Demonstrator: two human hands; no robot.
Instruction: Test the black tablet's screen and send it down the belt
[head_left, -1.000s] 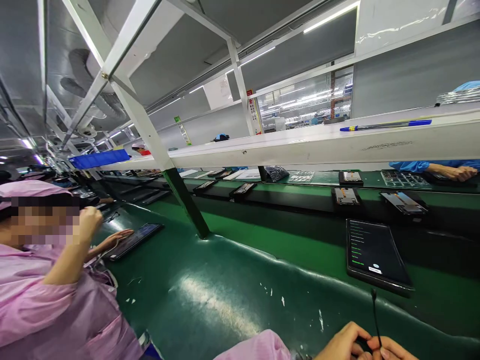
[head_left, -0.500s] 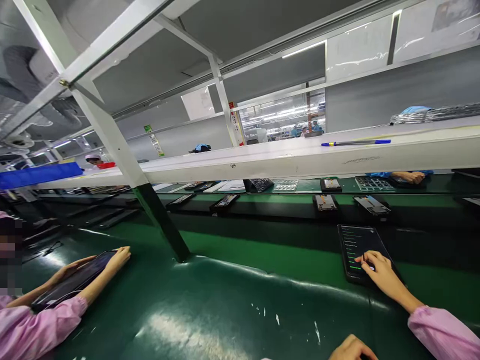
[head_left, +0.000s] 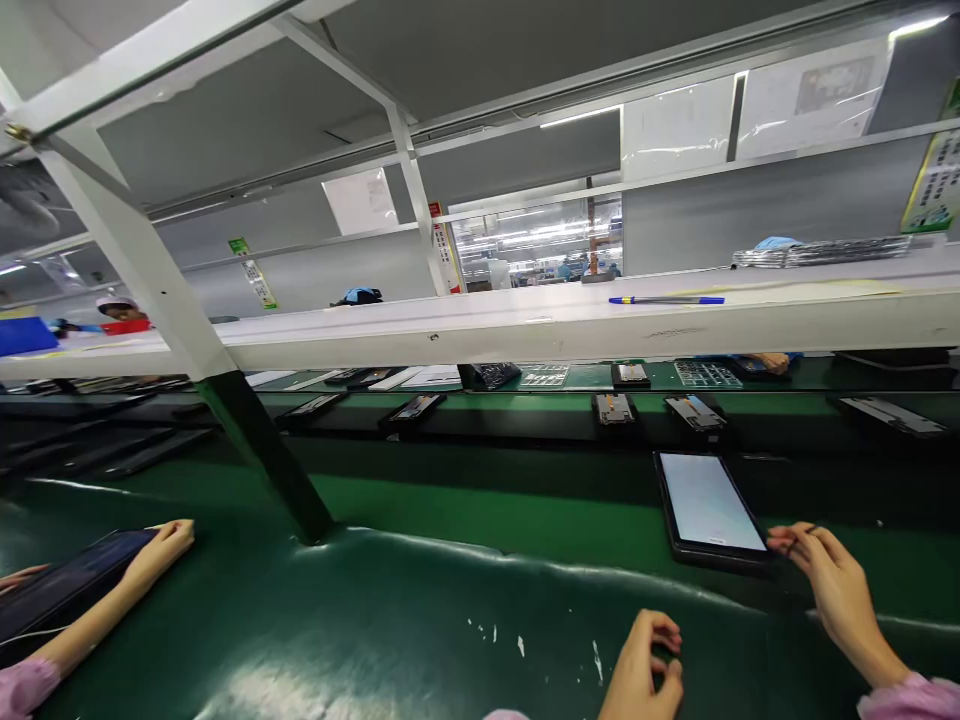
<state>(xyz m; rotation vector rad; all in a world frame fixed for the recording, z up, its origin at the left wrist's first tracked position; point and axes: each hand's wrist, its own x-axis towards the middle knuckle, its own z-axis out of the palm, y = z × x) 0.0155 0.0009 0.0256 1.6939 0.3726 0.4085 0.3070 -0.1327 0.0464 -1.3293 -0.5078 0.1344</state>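
Green mat (head_left: 420,620): glossy and scuffed, covers the bench; everything near lies on it.
Tablet (head_left: 709,505): flat on the mat at right, screen up and lit pale white; its long axis runs away from the person, the far end leaning slightly left.
Right hand (head_left: 829,580): at the tablet's near right corner, fingers loosely bent, fingertips (head_left: 784,543) pinching a thin dark cable end; whether it touches the tablet I cannot tell.
Left hand (head_left: 645,670): well apart from the tablet, low on the mat, fingers curled in; what they hold, if anything, cannot be told.
Co-worker's hand (head_left: 161,545): far left, resting on the edge of a dark tablet (head_left: 60,585), which the frame cuts off.
Blue pen (head_left: 666,299): lies lengthwise on the white shelf (head_left: 487,330).
Hidden: the left hand's wrist is cut by the bottom edge.
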